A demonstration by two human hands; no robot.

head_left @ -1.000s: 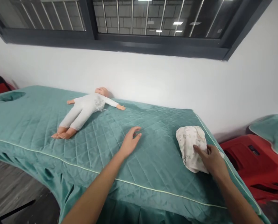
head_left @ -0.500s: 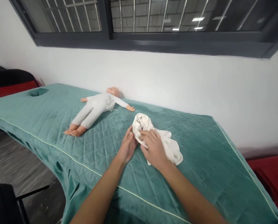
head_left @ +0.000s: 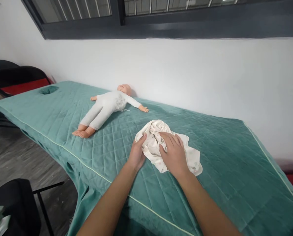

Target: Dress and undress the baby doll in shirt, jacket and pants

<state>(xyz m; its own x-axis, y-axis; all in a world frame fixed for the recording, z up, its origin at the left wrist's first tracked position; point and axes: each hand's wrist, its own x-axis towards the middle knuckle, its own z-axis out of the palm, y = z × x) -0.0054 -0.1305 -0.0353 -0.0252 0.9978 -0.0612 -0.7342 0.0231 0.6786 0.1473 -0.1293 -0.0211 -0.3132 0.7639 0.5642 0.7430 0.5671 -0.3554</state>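
Note:
A cream-white cloth with small printed marks [head_left: 152, 149] lies bunched on the green quilted bed cover [head_left: 217, 154]; it may be a small garment, but its folds hide the shape. My left hand [head_left: 137, 151] grips its left edge, thumb on top and fingers underneath. Over the gathered folds, my right hand [head_left: 173, 152] is closed with bent fingers on the fabric. One flat flap of the cloth spreads out to the right of that hand. Beyond it, a baby doll [head_left: 112, 102] with a white cloth body lies on its back, its arms spread.
A white wall [head_left: 185, 72] and a dark window frame [head_left: 161, 29] run along the bed's far side. At the far left stand black and red chairs [head_left: 23, 80]. A black chair [head_left: 16, 206] is close to the bed's near left side. The cover has a round hole [head_left: 48, 90].
The cloth has been spread wider, its left side opened out from a tight bunch. My left thumb now lies over its edge. The view has shifted, showing more of the near chair.

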